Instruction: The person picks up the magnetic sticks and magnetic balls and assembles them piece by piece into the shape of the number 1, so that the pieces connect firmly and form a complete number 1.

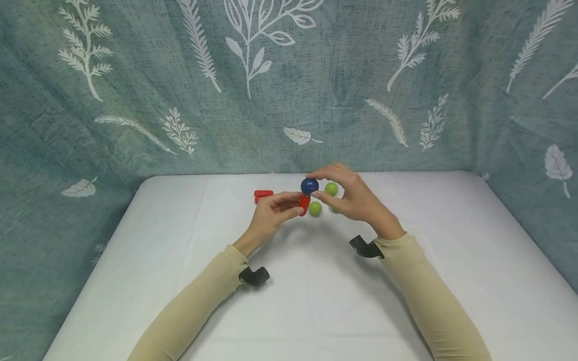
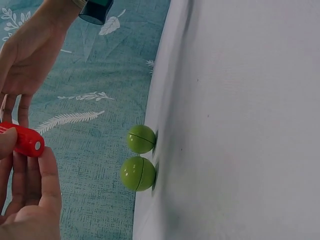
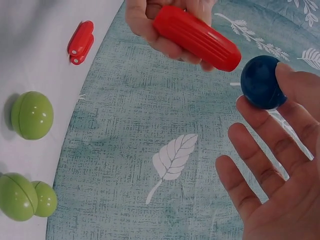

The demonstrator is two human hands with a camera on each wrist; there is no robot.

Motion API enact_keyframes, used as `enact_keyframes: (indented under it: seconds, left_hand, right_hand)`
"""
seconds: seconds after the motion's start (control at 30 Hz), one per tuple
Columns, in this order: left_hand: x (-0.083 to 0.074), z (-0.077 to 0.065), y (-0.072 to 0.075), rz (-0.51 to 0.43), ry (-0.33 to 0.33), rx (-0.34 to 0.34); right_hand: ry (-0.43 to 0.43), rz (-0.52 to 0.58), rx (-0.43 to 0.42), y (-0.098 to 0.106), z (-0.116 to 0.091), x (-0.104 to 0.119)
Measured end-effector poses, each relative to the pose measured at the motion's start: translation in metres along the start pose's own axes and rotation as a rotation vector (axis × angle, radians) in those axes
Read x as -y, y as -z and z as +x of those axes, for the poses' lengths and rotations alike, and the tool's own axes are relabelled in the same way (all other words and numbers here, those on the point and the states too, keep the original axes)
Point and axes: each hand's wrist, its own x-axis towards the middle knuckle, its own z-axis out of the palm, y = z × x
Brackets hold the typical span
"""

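Observation:
My left hand (image 1: 269, 213) pinches a red ridged handle (image 3: 196, 37) between thumb and fingers, above the far part of the table. Just beyond the handle's upper end is a glossy blue ball (image 1: 309, 186), which my right hand (image 1: 354, 196) holds between thumb and index finger. In the right wrist view the ball sits right at the handle's tip, and the other fingers of that hand are spread out. The left wrist view shows the handle's near end with a small pale round spot; the blue ball is out of sight there.
Three green balls with seam lines rest on the white-covered table (image 1: 289, 301); one green ball (image 1: 315, 208) is close to the held handle. Two more red handles (image 1: 264, 193) lie side by side behind the left hand. A patterned teal curtain (image 1: 271, 125) hangs behind the table.

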Motion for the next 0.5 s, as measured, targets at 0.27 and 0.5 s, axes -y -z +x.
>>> enact_keyframes:
  seconds: [0.27, 0.5]
  left_hand:
    - [-0.0020, -0.0037, -0.0025, 0.004, -0.003, 0.013]
    - [-0.0031, -0.0032, -0.0022, 0.004, -0.027, 0.020]
  right_hand:
    - [0.006, 0.021, 0.015, -0.0020, -0.0014, 0.0011]
    - [0.000, 0.011, 0.019, -0.0021, -0.0021, 0.0020]
